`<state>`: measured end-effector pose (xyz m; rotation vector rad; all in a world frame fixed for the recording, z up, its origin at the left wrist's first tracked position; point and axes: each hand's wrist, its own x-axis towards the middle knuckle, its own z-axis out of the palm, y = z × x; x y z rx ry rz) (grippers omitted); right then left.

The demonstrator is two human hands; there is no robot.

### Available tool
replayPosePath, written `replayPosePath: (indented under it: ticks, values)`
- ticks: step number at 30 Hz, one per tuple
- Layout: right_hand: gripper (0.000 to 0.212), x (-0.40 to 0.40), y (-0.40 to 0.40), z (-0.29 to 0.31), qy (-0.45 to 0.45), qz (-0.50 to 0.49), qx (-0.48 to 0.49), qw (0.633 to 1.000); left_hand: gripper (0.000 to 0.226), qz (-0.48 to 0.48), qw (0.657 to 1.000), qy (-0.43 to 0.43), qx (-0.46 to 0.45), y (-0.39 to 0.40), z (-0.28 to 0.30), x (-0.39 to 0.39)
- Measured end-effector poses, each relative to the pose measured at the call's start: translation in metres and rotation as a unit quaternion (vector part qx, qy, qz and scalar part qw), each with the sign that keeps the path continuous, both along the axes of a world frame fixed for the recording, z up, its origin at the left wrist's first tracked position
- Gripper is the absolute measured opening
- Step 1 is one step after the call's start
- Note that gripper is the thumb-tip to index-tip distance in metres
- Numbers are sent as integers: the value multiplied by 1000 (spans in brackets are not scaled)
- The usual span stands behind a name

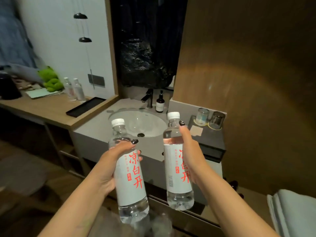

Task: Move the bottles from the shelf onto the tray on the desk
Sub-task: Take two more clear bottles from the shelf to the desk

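Dim hotel-style room: grey vanity with round white sink (145,123) at centre frame, light wooden desk (49,108) at left.

Item 1. Clear plastic water bottle with white screw cap and pale label (130,173), lower centre, upright with a slight lean, held in the air. Left hand (111,166) wrapped around the upper label, thumb across the shoulder.

Item 2. Matching clear plastic water bottle (177,161), just right of the first, apart from it. Right hand (191,158) closed around the label from the right, one finger reaching up toward the neck.

Item 3. Long black rectangular tray (85,106), left of centre on the desk edge; appears to hold nothing. Two further clear bottles (74,89) stand behind it; whether they touch it cannot be told.

Handling, judged: both bottles look full and sealed, so moderately heavy; thin walls would dent under squeeze; smooth plastic may slip. Mid-body over the label is the firmest hold.

Writing: large red characters 凉白开 run down each label; smaller red print and a barcode are unreadable.
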<state>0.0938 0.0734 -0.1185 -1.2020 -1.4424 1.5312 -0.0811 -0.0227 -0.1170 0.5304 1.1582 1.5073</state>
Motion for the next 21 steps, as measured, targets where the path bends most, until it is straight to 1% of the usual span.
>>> replayPosePath:
  ticks: [3, 4, 7, 8, 11, 14, 17, 19, 21]
  values:
    - [72, -40, 9, -11, 13, 21, -21, 999, 40, 21, 1000, 1, -9, 1, -6, -32]
    - [72, -53, 13, -15, 20, 30, -36, 999, 40, 29, 999, 2, -13, 3, -9, -42]
    - [91, -93, 27, -29, 25, 49, -63, 997, 41, 48, 998, 11, -25, 14, -17, -69]
    - [93, -106, 32, -33, 23, 51, -64, 996, 41, 53, 998, 13, -31, 20, -19, -78]
    - [83, -144, 53, -42, 24, 56, -53, 997, 39, 49, 998, 24, -31, 45, -22, -109]
    - [82, -181, 84, -47, 11, 74, -42, 996, 36, 51, 997, 41, -37, 72, -26, -143]
    - [73, -218, 116, -46, -18, 84, -43, 995, 34, 55, 995, 48, -73, 112, -32, -188]
    - [70, -245, 135, -41, -30, 98, -39, 994, 35, 68, 988, 63, -127, 132, -33, -216]
    - [67, -272, 151, -36, -40, 111, -25, 993, 27, 88, 984, 67, -138, 146, -37, -243]
